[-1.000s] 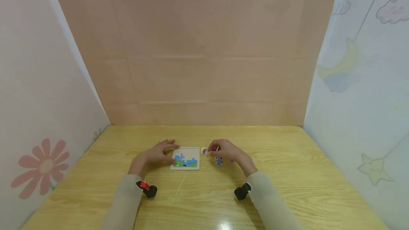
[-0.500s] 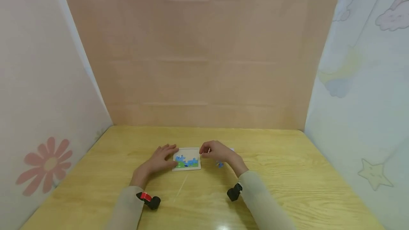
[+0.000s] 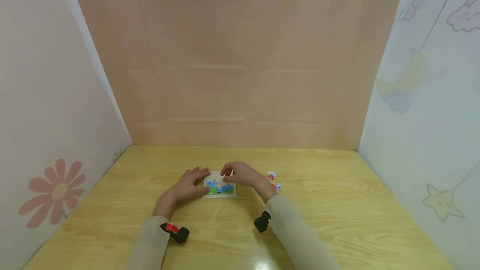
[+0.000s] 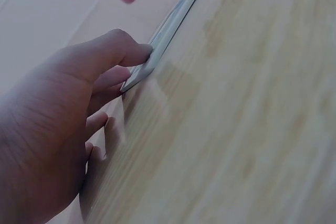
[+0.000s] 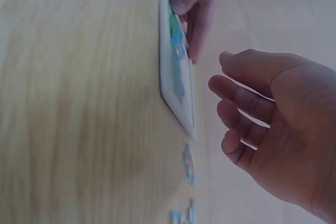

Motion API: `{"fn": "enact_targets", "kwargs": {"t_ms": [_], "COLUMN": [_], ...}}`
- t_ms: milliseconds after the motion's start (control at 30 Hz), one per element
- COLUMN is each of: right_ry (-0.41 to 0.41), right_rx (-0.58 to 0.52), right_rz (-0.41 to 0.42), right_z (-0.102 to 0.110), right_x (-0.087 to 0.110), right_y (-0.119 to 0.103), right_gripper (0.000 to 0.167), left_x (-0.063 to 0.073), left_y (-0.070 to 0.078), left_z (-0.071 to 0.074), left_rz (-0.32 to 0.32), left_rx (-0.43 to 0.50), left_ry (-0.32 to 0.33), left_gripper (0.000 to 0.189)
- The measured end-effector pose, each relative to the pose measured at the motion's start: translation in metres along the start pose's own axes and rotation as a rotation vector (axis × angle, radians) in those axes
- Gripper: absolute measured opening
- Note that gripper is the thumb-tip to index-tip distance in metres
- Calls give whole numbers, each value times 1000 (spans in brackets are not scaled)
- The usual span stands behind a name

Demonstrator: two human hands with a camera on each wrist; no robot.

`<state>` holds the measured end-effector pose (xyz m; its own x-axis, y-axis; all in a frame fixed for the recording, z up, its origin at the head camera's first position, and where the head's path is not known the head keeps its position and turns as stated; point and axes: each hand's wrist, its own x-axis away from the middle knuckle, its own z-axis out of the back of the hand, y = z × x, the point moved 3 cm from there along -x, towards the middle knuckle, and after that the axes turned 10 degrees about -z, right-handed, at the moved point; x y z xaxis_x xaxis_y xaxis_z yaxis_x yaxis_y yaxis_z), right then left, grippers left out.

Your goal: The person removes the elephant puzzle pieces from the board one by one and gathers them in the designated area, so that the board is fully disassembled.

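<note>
A small jigsaw board (image 3: 221,196) with a pale rim lies on the table; blue and green pieces fill its near part. My left hand (image 3: 185,185) lies spread along its left side, thumb (image 4: 139,53) on the rim and fingers reaching toward the far corner. Over the board's right part hovers my right hand (image 3: 243,174). In the right wrist view its thumb (image 5: 247,65) and loosely bent fingers stand apart, with nothing visible between them. The board's bare part is partly hidden by this hand in the head view.
Loose puzzle pieces lie right of the board, among them a red and white piece (image 3: 271,175) and a red and blue piece (image 3: 277,186). The right forearm overlaps this area. A brown backdrop (image 3: 240,74) stands behind the wooden table (image 3: 330,220), with patterned walls on both sides.
My right hand has moved left from beside the loose pieces to above the board, uncovering pieces on the right. My left hand stays at the board's left side. The head view shifts slightly.
</note>
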<state>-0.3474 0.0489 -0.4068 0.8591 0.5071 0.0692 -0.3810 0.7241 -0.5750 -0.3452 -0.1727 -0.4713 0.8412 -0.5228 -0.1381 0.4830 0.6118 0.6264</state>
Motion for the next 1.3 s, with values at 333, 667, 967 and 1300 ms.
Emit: {"fn": "enact_targets", "kwargs": {"t_ms": [333, 667, 967, 1300], "right_ry": [-24, -10, -4, 141], "right_rx": [2, 53, 60, -57], "right_rz": [-17, -76, -130, -68], "right_z": [-21, -38, -38, -23], "right_x": [-19, -28, -32, -15], "right_y": [-3, -12, -21, -14], "right_gripper": [24, 29, 23, 10], "left_x": [-7, -3, -1, -2], "left_y": [-1, 0, 0, 0], "left_z": [1, 1, 3, 2], "left_rz": [-95, -127, -117, -96], "left_rx": [-34, -7, -6, -1], "left_ry": [-19, -19, -14, -7], "left_gripper": [64, 64, 61, 61]}}
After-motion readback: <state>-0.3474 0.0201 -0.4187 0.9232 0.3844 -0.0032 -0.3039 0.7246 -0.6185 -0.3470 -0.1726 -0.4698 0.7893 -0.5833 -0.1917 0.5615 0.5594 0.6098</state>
